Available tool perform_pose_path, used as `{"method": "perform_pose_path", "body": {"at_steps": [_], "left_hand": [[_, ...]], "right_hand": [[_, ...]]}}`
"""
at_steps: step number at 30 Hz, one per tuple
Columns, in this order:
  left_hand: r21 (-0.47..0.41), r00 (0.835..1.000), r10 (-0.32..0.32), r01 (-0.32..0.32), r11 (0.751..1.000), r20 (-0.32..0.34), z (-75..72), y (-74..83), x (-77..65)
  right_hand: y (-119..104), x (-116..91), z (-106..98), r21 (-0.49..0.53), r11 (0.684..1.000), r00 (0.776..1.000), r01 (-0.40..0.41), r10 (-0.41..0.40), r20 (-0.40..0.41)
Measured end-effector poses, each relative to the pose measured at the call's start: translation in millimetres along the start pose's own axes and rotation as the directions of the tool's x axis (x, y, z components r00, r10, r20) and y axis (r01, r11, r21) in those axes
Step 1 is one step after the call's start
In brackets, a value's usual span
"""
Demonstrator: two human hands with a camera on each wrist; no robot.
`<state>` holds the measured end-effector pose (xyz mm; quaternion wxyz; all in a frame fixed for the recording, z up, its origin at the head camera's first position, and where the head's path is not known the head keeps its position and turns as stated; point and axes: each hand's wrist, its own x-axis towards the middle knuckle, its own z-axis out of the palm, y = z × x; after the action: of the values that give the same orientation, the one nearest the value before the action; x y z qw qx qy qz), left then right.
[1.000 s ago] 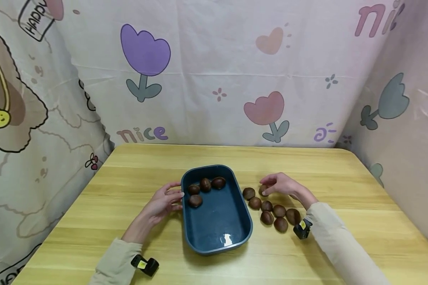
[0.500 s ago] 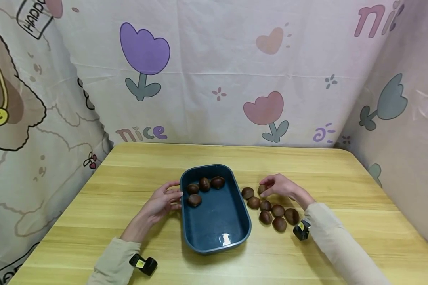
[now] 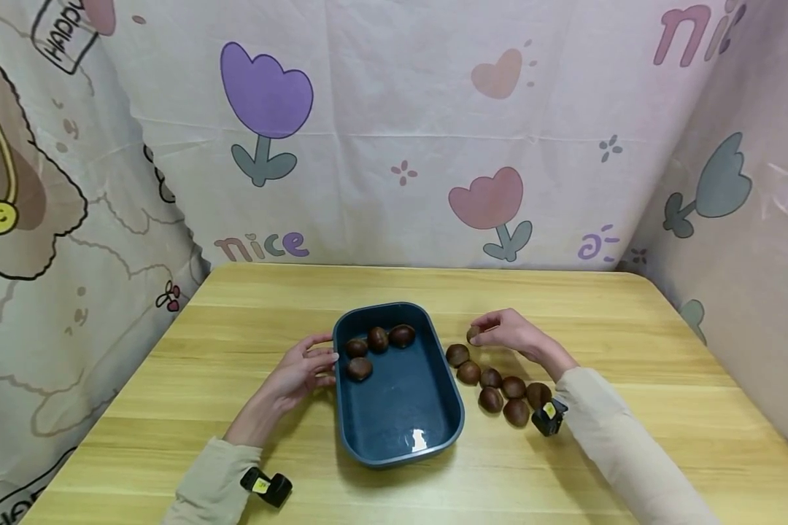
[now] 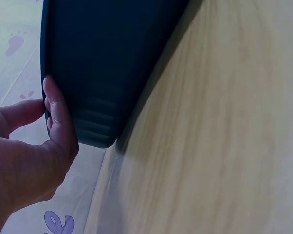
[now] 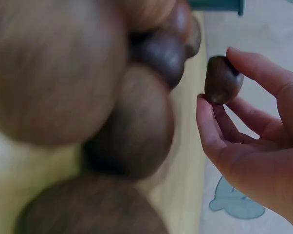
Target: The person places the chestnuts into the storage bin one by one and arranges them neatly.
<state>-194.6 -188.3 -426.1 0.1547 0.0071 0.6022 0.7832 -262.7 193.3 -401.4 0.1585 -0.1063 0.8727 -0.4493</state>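
Note:
My left hand [image 3: 295, 375] is at the left side of a dark blue rectangular tray [image 3: 400, 437]. In the left wrist view its thumb and fingers [image 4: 61, 122] pinch the tray's rim. Several brown chestnuts lie inside toward the back, one chestnut [image 3: 359, 369] nearer than the others. Right of the tray, my right hand [image 3: 515, 335] pinches a chestnut [image 5: 223, 80] between thumb and fingertips. The right wrist view shows this nut held above the tabletop, apart from the others. Below that hand, several loose chestnuts [image 3: 490, 399] sit in a cluster.
The tray and nuts stand on a light wooden table [image 3: 263, 306]. A patterned cloth [image 3: 381, 87] hangs behind it and at both sides. Small black cameras are worn on the left wrist [image 3: 267, 487] and the right wrist [image 3: 549, 415].
My right hand has lifted the pinched chestnut and moved slightly left and back, away from the cluster. The left hand and the tray stay in place.

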Motion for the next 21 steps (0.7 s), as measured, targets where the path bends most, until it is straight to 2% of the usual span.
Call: {"method": "perform_pose_path", "body": {"at_steps": [6, 15, 21], "left_hand": [[0.002, 1.000, 0.002, -0.002, 1.000, 0.000, 0.1, -0.1, 0.3], [-0.006, 1.000, 0.014, -0.013, 1.000, 0.009, -0.6, 0.4, -2.2], [0.005, 1.000, 0.004, -0.004, 1.000, 0.001, 0.1, 0.0, -0.9]], "right_hand": [[-19, 0, 4, 0.107, 0.994, 0.999, 0.028, -0.023, -0.042], [-51, 0, 5, 0.177, 0.978, 0.993, 0.106, -0.094, -0.073], [-75, 3, 5, 0.201, 0.971, 0.990, 0.128, -0.113, -0.084]]}}
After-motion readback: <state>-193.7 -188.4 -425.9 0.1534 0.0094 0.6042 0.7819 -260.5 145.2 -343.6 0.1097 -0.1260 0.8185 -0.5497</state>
